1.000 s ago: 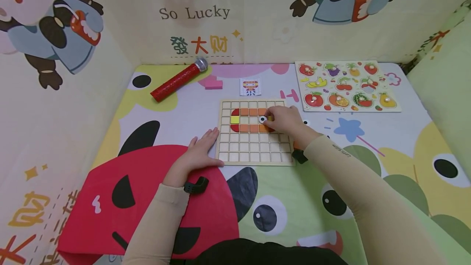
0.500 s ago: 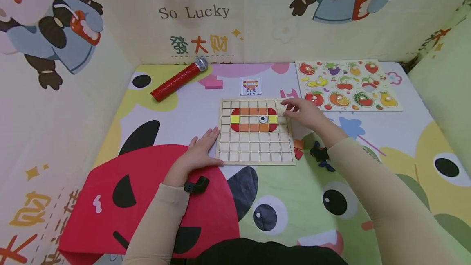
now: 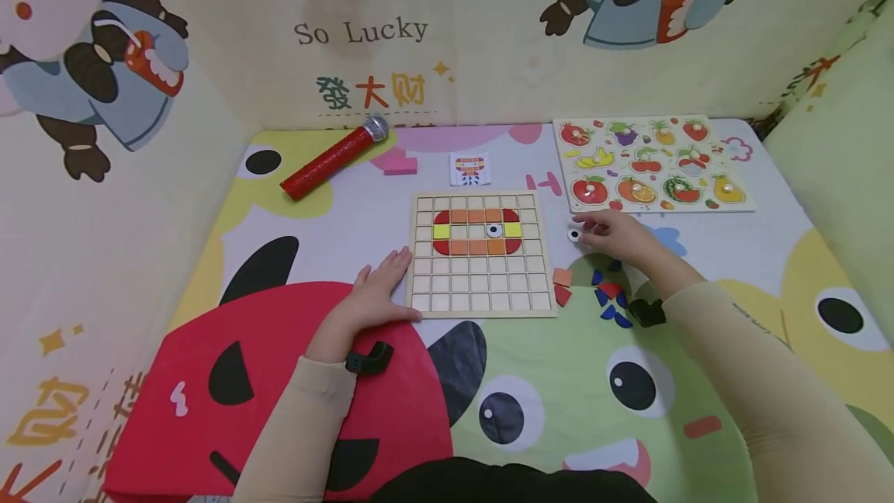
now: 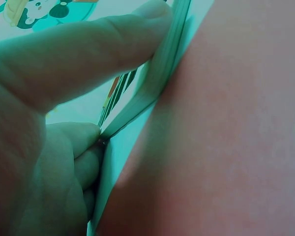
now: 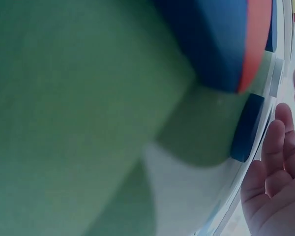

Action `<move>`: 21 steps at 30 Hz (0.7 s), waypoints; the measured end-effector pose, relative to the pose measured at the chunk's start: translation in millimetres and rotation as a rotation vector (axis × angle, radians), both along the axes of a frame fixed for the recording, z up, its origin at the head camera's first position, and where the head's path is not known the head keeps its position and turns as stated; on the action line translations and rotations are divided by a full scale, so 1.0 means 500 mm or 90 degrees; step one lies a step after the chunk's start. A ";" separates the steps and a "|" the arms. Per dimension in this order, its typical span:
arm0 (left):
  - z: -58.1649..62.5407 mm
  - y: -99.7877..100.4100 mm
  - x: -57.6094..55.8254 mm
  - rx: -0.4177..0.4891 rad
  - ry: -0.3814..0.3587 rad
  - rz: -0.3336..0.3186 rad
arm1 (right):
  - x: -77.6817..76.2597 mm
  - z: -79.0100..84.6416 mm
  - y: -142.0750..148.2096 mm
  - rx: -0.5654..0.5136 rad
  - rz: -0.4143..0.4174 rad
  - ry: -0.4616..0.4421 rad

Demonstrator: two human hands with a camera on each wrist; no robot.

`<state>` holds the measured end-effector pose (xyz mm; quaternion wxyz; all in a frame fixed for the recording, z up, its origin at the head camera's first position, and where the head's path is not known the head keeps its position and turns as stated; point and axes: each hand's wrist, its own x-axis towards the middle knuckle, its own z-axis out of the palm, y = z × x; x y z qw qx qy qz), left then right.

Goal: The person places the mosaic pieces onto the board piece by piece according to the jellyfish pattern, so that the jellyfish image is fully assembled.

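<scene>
A wooden grid board [image 3: 482,286] lies flat on the patterned cloth. In its upper rows, red, orange and yellow tiles form a rounded outline around a round eye tile [image 3: 494,230]. My left hand [image 3: 377,289] rests at the board's left edge with fingers extended and thumb by the lower corner; the left wrist view shows the thumb against the board's side. To the board's right, my right hand [image 3: 615,237] is over a loose eye tile [image 3: 573,235], its fingertips right beside it and thumb and fingers apart.
Several blue pieces [image 3: 609,298] lie around a red one below the right hand. An orange tile [image 3: 563,277] and a red piece [image 3: 562,296] sit by the board's right edge. Behind are a pattern card [image 3: 470,169], a red microphone [image 3: 331,163] and a fruit puzzle [image 3: 653,165].
My right hand has left the eye tile on the board and moved right to the loose eye tile. The left hand stays at the board's edge. The head view has shifted slightly.
</scene>
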<state>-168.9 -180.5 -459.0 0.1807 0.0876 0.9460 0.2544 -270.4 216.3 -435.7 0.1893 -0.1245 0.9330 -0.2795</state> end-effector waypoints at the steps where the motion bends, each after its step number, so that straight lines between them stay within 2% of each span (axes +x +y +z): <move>1: 0.000 0.000 0.000 0.001 -0.001 0.000 | -0.001 -0.001 0.000 0.005 0.006 0.001; 11: 0.001 0.000 -0.002 0.006 0.003 -0.005 | -0.004 -0.012 -0.004 0.051 0.048 0.042; 17: -0.001 -0.001 -0.001 0.007 0.004 -0.005 | 0.002 -0.008 -0.010 0.047 0.039 0.052; 21: 0.000 -0.004 0.000 0.010 -0.001 0.000 | 0.006 0.007 -0.043 0.014 0.014 0.052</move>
